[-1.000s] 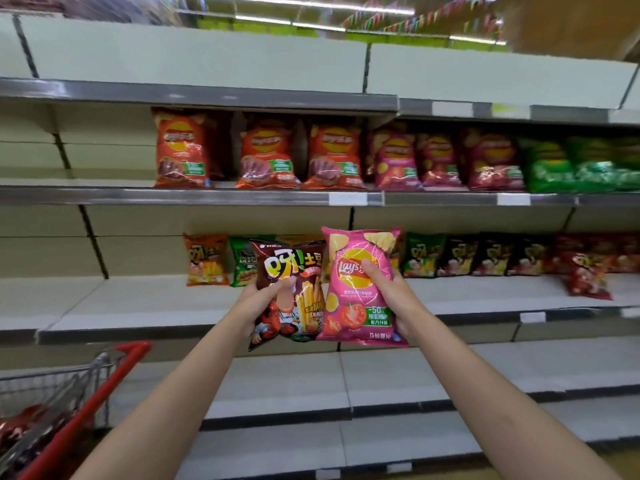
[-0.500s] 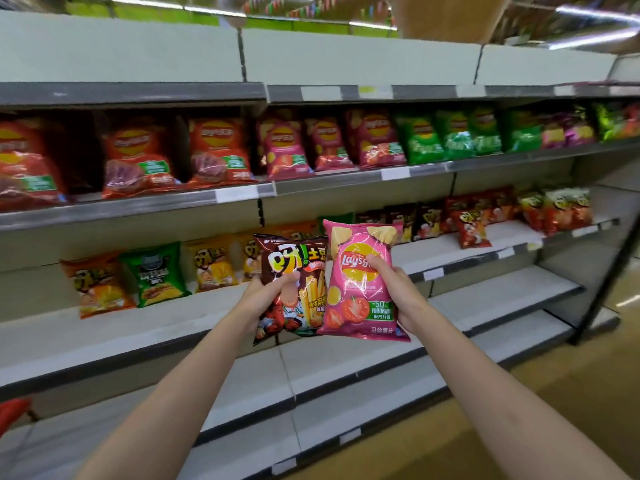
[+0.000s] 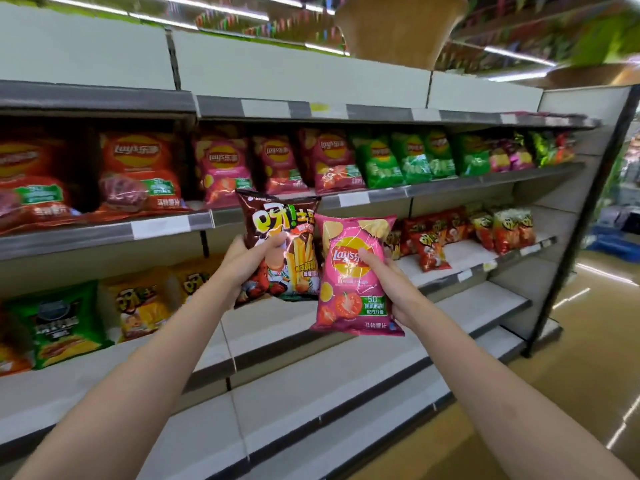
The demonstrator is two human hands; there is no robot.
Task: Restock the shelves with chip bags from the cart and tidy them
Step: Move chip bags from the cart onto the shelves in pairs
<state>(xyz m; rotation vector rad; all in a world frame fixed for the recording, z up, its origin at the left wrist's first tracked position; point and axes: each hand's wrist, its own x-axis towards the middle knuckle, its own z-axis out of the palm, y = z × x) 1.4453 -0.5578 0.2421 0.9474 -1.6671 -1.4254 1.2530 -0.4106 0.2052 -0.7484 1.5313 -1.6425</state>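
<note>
— Fingers of the left hand are seen curled round which item?

— They are wrapped round the left edge of a brown bag of fries-shaped snacks, the thumb being laid across its front. That bag is held upright, just left of the right hand.

— And how is the right hand set?

— A pink Lay's tomato chip bag is pinched there: the thumb is pressed on the yellow logo, while the remaining fingers are hidden behind the pack. It is tilted slightly, and its upper left edge is overlapped with the brown bag.

— What is found beyond the fingertips?

— Behind and above the left fingers, pink Lay's bags are stood on the upper stocked shelf; orange-red Lay's bags are placed further left, green ones further right. Level with the right thumb and to its right, red snack bags are set on the middle shelf. Left of the left wrist, yellow bags and a green bag are stood.

— And beneath the hands?

— Two white lower shelves are seen, with no goods visible on them.
</note>
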